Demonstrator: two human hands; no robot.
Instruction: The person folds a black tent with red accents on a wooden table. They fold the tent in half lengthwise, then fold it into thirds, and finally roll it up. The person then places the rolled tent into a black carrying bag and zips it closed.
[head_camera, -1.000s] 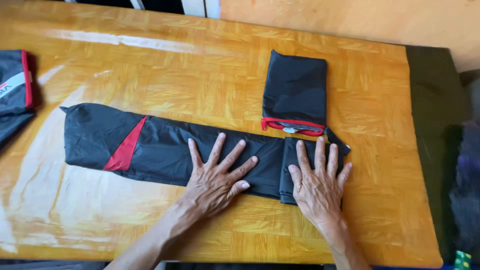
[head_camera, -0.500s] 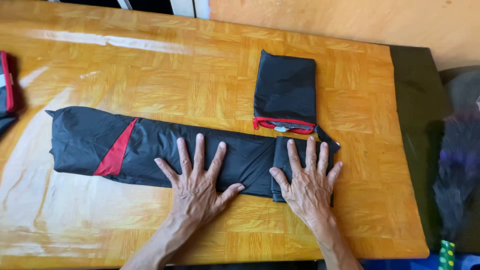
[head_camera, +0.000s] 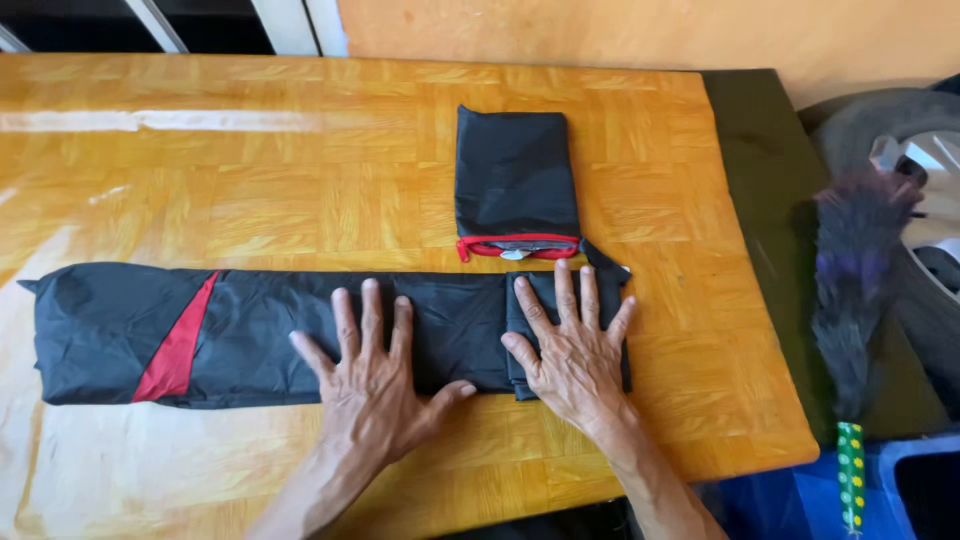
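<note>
Head view: wooden table (head_camera: 300, 170), orange wall (head_camera: 620, 30).

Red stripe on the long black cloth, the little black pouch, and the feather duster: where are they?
red stripe (head_camera: 178, 340), head view, middle of the stripe.
black pouch (head_camera: 515, 170), head view, centre of its flat body.
feather duster (head_camera: 858, 280), head view, on the dark feathers.

Left hand (head_camera: 375, 385), right hand (head_camera: 572, 350): flat, fingers spread

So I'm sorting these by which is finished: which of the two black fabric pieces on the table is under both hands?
The long black garment with the red stripe, lying across the table's near side. The left hand and right hand press flat on it; the small folded pouch behind lies untouched.
</note>
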